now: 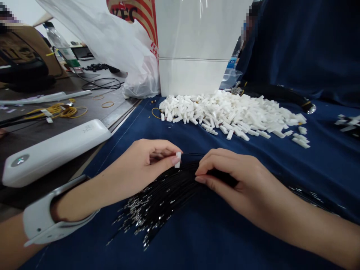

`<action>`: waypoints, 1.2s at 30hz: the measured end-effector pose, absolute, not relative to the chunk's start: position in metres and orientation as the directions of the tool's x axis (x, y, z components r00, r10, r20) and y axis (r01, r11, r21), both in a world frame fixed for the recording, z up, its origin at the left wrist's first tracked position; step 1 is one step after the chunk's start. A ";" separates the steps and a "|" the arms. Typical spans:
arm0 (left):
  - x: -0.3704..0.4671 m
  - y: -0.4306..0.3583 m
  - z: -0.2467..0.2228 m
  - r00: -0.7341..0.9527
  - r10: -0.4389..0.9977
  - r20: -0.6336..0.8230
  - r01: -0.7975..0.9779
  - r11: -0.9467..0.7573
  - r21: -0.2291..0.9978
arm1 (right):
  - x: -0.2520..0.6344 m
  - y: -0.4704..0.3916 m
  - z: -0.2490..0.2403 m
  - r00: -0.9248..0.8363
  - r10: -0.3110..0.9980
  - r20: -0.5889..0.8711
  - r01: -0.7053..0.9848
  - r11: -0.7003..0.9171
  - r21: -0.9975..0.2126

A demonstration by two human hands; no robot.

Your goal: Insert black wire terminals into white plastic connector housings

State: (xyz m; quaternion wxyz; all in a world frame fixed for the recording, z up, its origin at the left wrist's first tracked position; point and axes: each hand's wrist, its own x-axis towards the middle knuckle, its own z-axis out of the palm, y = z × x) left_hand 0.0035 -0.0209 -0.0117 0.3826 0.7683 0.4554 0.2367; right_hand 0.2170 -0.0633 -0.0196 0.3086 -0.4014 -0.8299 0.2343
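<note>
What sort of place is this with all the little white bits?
Maybe a workshop: a big heap of white pieces and a bundle of black strands with shiny tips lie on blue cloth.

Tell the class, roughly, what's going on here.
A person's left hand pinches a small white piece by a bundle of black cords with shiny ends. The right hand is at the bundle; whether it grips any is unclear. A heap of similar white pieces lies beyond on blue cloth.
</note>
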 end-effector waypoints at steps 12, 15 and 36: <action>0.004 -0.022 -0.009 0.471 0.882 -0.023 0.505 -0.248 0.827 | 0.209 -0.073 -0.027 -0.697 0.645 0.313 0.558 0.762 -0.329; 0.003 -0.020 -0.009 0.476 0.879 -0.010 0.484 -0.252 0.838 | 0.211 -0.071 -0.026 -0.608 0.699 0.377 0.589 0.715 -0.376; 0.005 -0.020 -0.004 0.452 0.889 -0.074 0.480 -0.173 0.860 | 0.221 -0.056 -0.023 -0.346 0.842 0.414 0.736 0.517 -0.437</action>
